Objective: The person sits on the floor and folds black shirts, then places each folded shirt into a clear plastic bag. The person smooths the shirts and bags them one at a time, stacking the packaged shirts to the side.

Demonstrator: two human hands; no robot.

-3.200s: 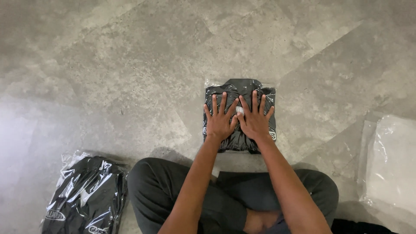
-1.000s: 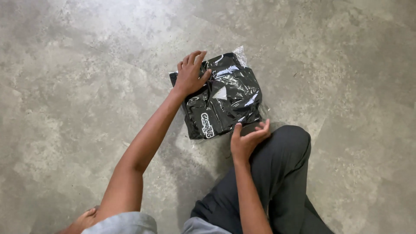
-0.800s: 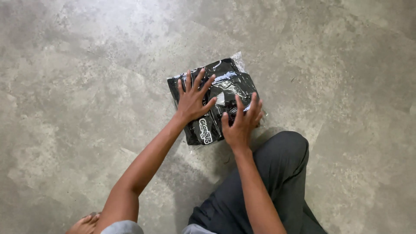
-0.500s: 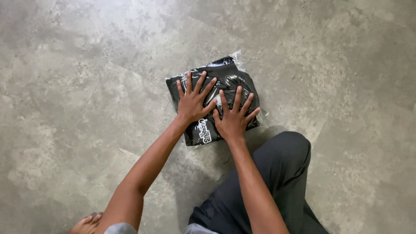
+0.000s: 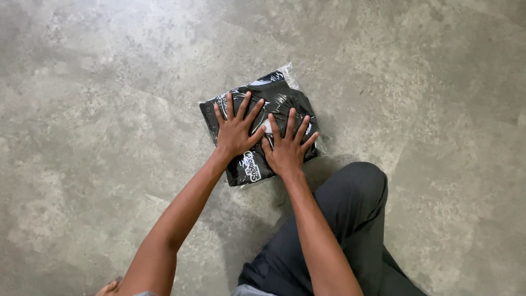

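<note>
A folded black garment in a clear plastic bag [image 5: 285,96] lies flat on the grey concrete floor in front of me. My left hand [image 5: 236,129] is pressed palm-down on the bag's left half with fingers spread. Beside it, my right hand [image 5: 286,148] lies flat on the right half, fingers also spread. Neither hand grips the bag; both rest on top of it. A white printed patch shows on the garment near the bag's near edge, between my wrists.
The mottled grey concrete floor [image 5: 109,109] stretches all around the bag. My knee in dark trousers [image 5: 356,192] is bent just right of and below the bag. Part of my bare foot [image 5: 109,288] shows at the bottom left edge.
The view swung to a different spot of floor. A second ago my hands held the bag by its edges; since then both have moved onto its top and flattened out.
</note>
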